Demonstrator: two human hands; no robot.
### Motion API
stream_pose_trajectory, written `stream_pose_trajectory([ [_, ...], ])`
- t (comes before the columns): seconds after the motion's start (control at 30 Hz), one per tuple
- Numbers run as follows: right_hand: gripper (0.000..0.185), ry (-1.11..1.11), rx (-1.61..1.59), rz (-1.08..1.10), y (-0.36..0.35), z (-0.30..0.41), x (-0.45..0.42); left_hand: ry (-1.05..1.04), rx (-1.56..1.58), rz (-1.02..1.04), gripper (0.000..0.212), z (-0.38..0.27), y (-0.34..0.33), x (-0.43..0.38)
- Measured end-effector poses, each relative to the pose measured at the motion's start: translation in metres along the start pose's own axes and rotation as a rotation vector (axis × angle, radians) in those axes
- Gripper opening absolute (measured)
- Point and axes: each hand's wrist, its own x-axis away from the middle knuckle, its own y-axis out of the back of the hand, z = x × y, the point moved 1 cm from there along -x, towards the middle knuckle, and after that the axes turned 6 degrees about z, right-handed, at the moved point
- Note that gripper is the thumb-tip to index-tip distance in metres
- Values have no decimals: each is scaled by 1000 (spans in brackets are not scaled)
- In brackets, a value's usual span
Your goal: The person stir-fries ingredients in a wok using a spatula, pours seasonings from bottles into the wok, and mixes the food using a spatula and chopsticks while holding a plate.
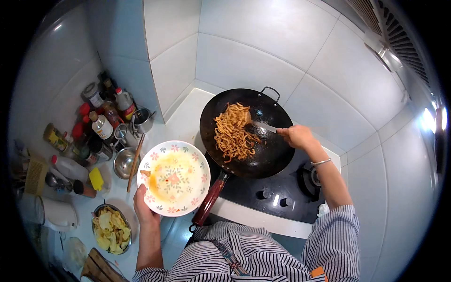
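My left hand (145, 206) grips the rim of a white floral plate (173, 179), which bears orange sauce and a few food scraps. My right hand (296, 136) is closed around the handle of a spatula (264, 126). The spatula's far end is among browned, sauced strips of food (236, 134), heaped in the left half of a black wok (269, 155). The wok sits on a black glass gas hob (246, 194). Its dark red handle (210, 201) points towards me, just right of the plate.
Sauce bottles (102, 127), metal cups and a steel bowl (124, 163) with wooden chopsticks (135, 162) across it stand at left. Nearer me are an oval dish of sliced yellowish food (111, 229), a white kettle (58, 213) and a wooden board (100, 268). Tiled walls (246, 53) enclose the hob.
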Motion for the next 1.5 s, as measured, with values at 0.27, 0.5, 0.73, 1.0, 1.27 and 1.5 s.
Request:
stream_pose_trajectory([
  [0.27, 30, 146, 152, 377, 60, -27, 70, -14, 38, -20, 48, 0, 4, 2],
  [0.5, 34, 54, -861, 422, -7, 44, 35, -1, 35, 48, 48, -5, -5, 2],
  [0.73, 33, -126, -1445, 454, 7, 3, 50, 10, 58, 29, 47, -5, 5, 2],
  [1.0, 39, 45, -998, 559, -1, 49, 44, 23, 23, 60, 46, -6, 2, -2],
  [1.27, 26, -69, -49, 600, 88, 13, 95, 17, 51, 90, 45, -8, 6, -4],
  [1.5, 21, 26, -84, 68, 15, 51, 38, 60, 88, 147, 43, -1, 5, -10],
])
